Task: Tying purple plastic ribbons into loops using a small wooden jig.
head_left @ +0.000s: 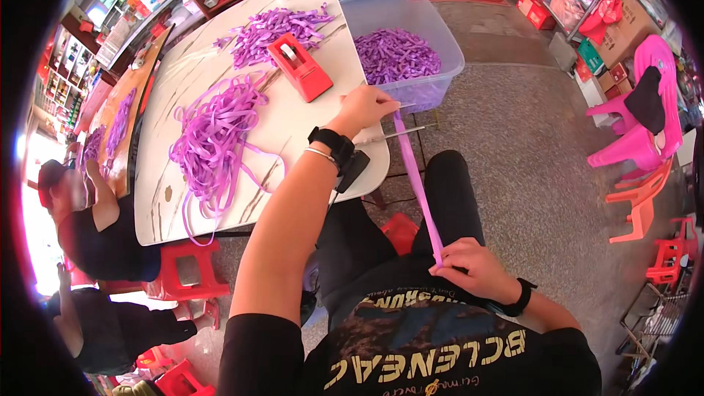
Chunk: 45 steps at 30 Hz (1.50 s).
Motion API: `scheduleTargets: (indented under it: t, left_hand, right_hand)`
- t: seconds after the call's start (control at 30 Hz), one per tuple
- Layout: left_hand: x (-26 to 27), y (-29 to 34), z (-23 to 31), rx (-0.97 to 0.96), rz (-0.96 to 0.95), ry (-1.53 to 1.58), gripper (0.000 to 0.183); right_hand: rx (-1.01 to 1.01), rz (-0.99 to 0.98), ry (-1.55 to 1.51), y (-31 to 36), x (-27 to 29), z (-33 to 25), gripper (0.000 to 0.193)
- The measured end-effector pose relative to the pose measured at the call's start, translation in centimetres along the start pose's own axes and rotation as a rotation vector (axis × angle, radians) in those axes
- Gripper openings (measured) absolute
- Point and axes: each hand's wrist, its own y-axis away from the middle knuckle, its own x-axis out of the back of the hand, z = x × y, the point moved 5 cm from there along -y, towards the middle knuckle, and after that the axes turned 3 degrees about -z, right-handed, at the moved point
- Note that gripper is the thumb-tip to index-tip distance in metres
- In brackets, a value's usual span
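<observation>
A flat purple ribbon (416,182) runs taut between my two hands over my lap. Its far end is pinched in the fingertips of my left hand (368,108), beside the table's right edge. My right hand (473,268) grips the near end close to my shirt, fingers closed. Just below my left hand a thin metal rod (405,132) juts out from the table edge; a black piece (353,171) sits by my left wrist. On the table lie a loose tangle of long purple ribbon (213,132) and a red tape dispenser (301,66).
A pile of short purple ribbon pieces (275,33) lies at the back of the marbled white table (323,136). Beside it, a clear plastic bin (451,51) holds many more pieces. Two people (103,227) are at the left. Pink chairs (638,117) stand at right, a red stool (187,271) at left.
</observation>
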Motion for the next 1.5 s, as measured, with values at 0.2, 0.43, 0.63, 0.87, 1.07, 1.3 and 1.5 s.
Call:
scheduleTargets:
  t: [0.2,0.43,0.63,0.87,1.07,1.3,1.5]
  left_hand:
    - [0.1,-0.2,-0.1,0.018,-0.037,-0.015,0.022]
    - [0.5,0.3,1.0,0.048,-0.031,-0.049,0.029]
    - [0.1,0.3,0.6,0.036,-0.021,-0.074,0.028]
    - [0.0,0.0,0.1,0.042,-0.047,-0.11,0.026]
    - [0.0,0.0,0.3,-0.036,-0.004,-0.057,0.02]
    - [0.5,0.8,1.5,-0.022,-0.024,-0.029,0.015]
    - [1.0,1.1,1.8,-0.098,0.123,0.024,0.012]
  right_hand:
    - [0.146,0.13,0.064,1.7,0.1,-1.1,0.011]
    - [-0.025,0.063,-0.14,2.6,-0.6,0.0,0.02]
    - [0.109,0.058,-0.174,2.0,1.2,-2.5,0.025]
    - [0.358,0.092,-0.051,-1.9,8.6,-7.5,0.03]
    - [0.386,0.201,-0.191,-8.7,14.2,-9.0,0.028]
    - [0.278,0.144,-0.447,-25.7,19.7,-4.6,0.03]
    - [0.04,0.038,-0.64,-35.9,17.5,4.8,0.029]
